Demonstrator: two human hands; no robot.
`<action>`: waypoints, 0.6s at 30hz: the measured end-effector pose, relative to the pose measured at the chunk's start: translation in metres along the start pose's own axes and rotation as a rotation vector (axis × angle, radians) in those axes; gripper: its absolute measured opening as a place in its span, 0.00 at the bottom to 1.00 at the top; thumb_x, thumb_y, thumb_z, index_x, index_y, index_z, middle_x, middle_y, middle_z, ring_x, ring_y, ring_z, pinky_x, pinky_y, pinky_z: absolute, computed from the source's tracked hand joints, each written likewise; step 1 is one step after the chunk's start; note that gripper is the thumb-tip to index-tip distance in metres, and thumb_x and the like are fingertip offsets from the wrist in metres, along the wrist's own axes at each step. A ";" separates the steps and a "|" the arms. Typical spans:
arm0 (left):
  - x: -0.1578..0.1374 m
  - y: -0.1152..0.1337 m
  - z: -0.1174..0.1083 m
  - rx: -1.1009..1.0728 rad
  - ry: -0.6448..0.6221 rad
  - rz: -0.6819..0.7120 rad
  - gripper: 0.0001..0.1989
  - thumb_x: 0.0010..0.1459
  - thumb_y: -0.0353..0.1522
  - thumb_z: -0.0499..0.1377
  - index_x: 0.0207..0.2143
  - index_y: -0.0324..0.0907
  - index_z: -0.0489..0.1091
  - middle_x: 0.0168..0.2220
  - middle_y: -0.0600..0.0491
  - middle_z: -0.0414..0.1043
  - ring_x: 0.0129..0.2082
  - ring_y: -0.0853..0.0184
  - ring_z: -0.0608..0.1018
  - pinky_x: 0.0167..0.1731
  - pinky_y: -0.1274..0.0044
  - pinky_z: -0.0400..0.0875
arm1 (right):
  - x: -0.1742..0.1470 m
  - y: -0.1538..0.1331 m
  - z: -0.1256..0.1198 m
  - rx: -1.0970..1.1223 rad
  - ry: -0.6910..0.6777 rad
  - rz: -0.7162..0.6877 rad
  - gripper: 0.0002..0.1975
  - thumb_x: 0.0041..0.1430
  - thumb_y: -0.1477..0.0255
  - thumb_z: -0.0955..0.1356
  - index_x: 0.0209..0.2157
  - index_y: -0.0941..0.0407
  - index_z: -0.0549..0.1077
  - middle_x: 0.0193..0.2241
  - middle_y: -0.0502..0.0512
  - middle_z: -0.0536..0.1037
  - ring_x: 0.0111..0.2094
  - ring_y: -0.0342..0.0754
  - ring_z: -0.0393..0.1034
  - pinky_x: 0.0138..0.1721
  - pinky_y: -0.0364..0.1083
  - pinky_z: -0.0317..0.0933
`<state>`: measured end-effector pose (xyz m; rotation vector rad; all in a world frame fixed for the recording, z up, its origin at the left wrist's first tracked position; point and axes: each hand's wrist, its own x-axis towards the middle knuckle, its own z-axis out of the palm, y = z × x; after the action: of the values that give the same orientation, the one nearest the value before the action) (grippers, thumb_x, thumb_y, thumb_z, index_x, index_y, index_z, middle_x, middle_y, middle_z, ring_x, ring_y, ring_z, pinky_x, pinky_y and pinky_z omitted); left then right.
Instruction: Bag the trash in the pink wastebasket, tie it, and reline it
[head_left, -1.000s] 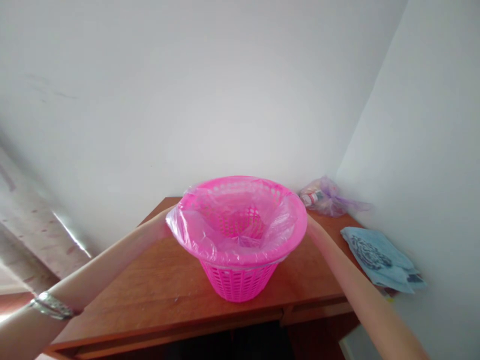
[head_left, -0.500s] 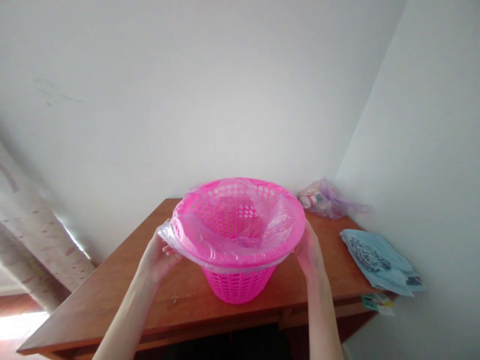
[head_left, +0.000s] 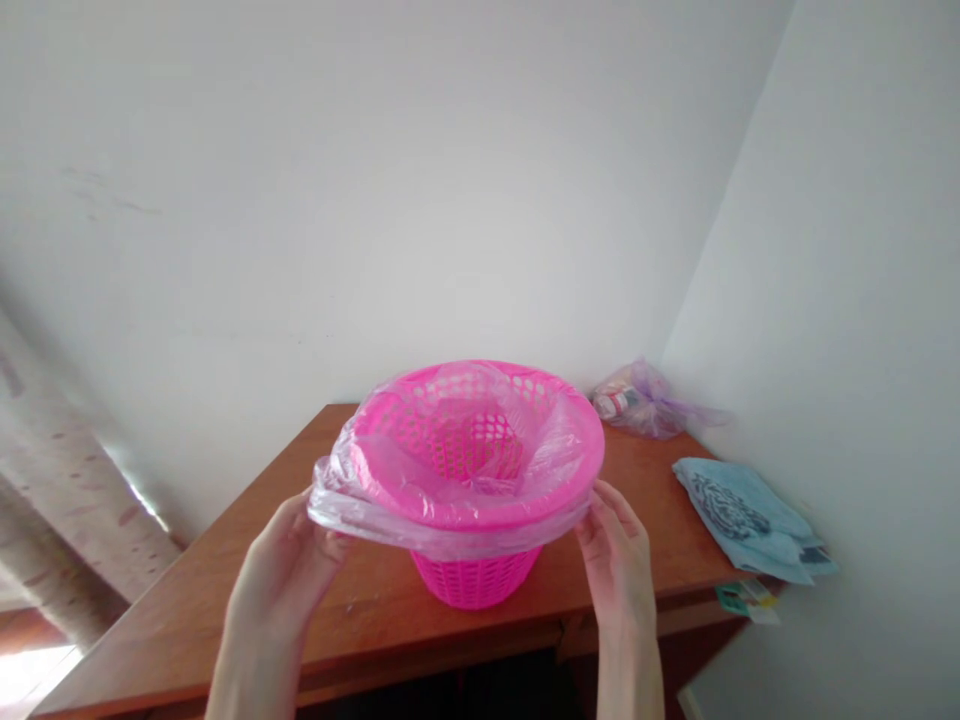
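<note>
A bright pink plastic basket (head_left: 480, 585) with a pattern of holes stands upright on the wooden desk. Lining it is a thin clear plastic bag (head_left: 450, 540), folded outward over the rim and hanging in a band around the front. At the left side, my left hand (head_left: 289, 550) pinches the bunched edge of the bag, a little away from the rim. My right hand (head_left: 615, 540) grips the bag's edge just below the rim on the right, fingertips partly hidden behind the plastic.
The brown wooden desk (head_left: 255, 560) is pushed against the wall. A tied, translucent purple bag (head_left: 649, 400) with things inside lies at the back right corner. Near the right edge rests a folded light blue cloth (head_left: 739, 515). A patterned curtain (head_left: 52, 480) hangs at the left.
Both hands have shifted toward the front of the basket. The bag's edge is pulled lower and further out on the left, and its band now hangs deeper below the rim.
</note>
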<state>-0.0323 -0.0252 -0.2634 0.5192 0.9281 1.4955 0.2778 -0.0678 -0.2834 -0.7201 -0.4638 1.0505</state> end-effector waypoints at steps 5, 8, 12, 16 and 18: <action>-0.023 -0.023 -0.008 -0.272 0.096 -0.031 0.17 0.57 0.22 0.46 0.32 0.47 0.73 0.30 0.55 0.77 0.35 0.70 0.81 0.36 0.82 0.78 | -0.009 0.014 -0.006 0.135 0.003 0.037 0.15 0.43 0.70 0.76 0.36 0.52 0.79 0.40 0.52 0.80 0.38 0.41 0.75 0.38 0.37 0.72; -0.028 -0.039 -0.012 -0.324 0.148 -0.086 0.20 0.58 0.21 0.45 0.33 0.49 0.73 0.28 0.55 0.76 0.34 0.71 0.81 0.33 0.83 0.78 | -0.012 0.023 -0.013 0.152 0.009 0.060 0.14 0.45 0.71 0.75 0.37 0.51 0.78 0.42 0.51 0.79 0.41 0.41 0.75 0.41 0.38 0.72; -0.025 -0.054 -0.019 -0.405 0.146 -0.177 0.17 0.57 0.20 0.46 0.33 0.47 0.71 0.26 0.55 0.75 0.29 0.72 0.81 0.30 0.83 0.78 | -0.010 0.034 -0.026 0.157 -0.001 0.095 0.12 0.46 0.72 0.75 0.36 0.52 0.77 0.41 0.49 0.79 0.40 0.41 0.75 0.41 0.39 0.73; -0.020 -0.059 -0.025 -0.481 0.176 -0.263 0.15 0.54 0.20 0.48 0.30 0.45 0.69 0.24 0.55 0.75 0.24 0.72 0.79 0.25 0.84 0.77 | -0.003 0.043 -0.038 0.176 0.004 0.128 0.12 0.46 0.73 0.75 0.35 0.52 0.78 0.40 0.49 0.79 0.40 0.41 0.75 0.42 0.39 0.73; -0.018 -0.062 -0.029 -0.497 0.186 -0.282 0.13 0.53 0.20 0.48 0.29 0.44 0.68 0.23 0.55 0.75 0.23 0.70 0.79 0.25 0.82 0.77 | 0.000 0.048 -0.043 0.184 0.013 0.136 0.13 0.45 0.73 0.76 0.35 0.53 0.78 0.40 0.50 0.79 0.40 0.42 0.75 0.41 0.40 0.73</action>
<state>-0.0140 -0.0536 -0.3256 -0.1109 0.6983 1.4601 0.2771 -0.0666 -0.3477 -0.6004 -0.3051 1.1980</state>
